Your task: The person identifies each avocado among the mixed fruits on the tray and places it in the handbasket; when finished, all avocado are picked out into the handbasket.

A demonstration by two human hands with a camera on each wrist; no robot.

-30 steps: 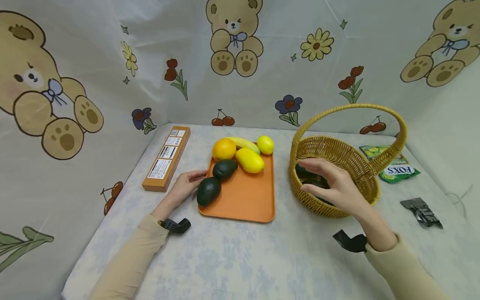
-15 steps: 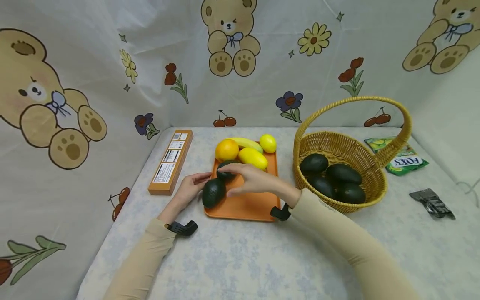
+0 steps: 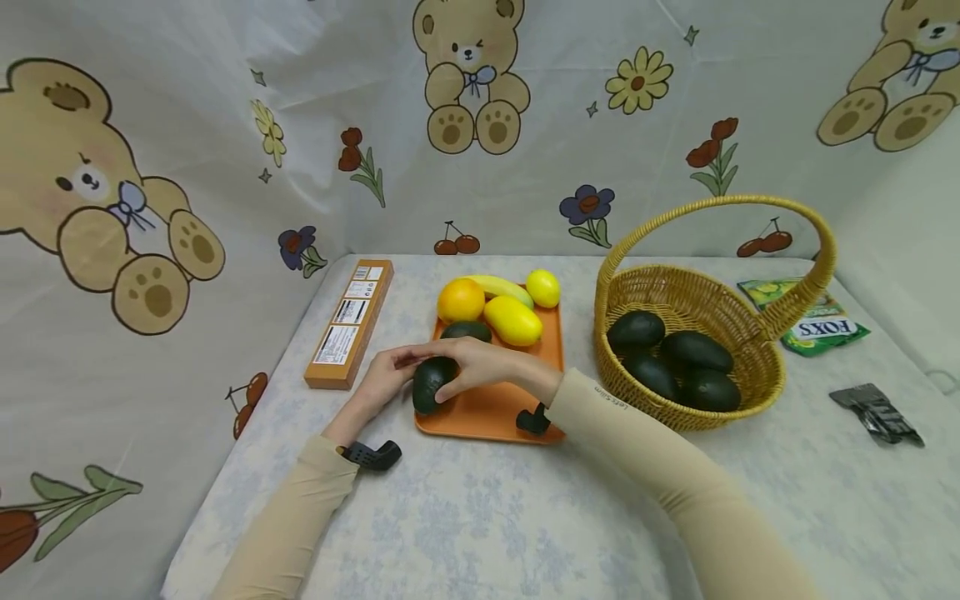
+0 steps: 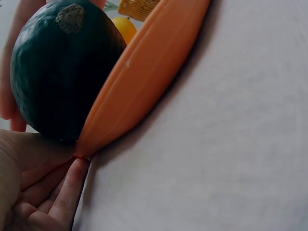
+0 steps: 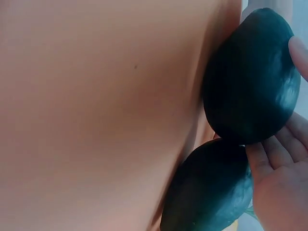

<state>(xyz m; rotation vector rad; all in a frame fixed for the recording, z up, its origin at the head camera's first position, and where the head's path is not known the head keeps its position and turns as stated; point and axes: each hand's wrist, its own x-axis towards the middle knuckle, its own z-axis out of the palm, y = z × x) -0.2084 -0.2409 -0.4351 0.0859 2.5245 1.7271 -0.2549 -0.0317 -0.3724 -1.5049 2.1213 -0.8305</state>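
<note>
My right hand [image 3: 483,363] grips a dark green avocado [image 3: 429,387] from above, at the left edge of an orange tray [image 3: 491,417]. In the right wrist view its thumb and fingers lie against the avocado's side. My left hand [image 3: 377,382] pinches the tray's left rim; in the left wrist view the thumb [image 4: 36,150] lies over the rim, fingertips beneath. Behind the gripped avocado sits a second avocado [image 3: 467,329], partly covered by the right hand. Farther back on the tray are an orange [image 3: 461,300], a banana [image 3: 501,288], a yellow mango [image 3: 513,322] and a lemon [image 3: 543,288].
A wicker basket [image 3: 772,371] with a tall handle stands right of the tray, holding several avocados [image 3: 699,350]. Beside it lie a green FOX'S bag [image 3: 821,329] and a small black packet [image 3: 877,414]. A long orange-brown box [image 3: 350,325] lies left of the tray.
My right hand has come from over the basket, leftward across the tray, and taken hold of the front avocado. The left hand has stayed at the tray's edge.
</note>
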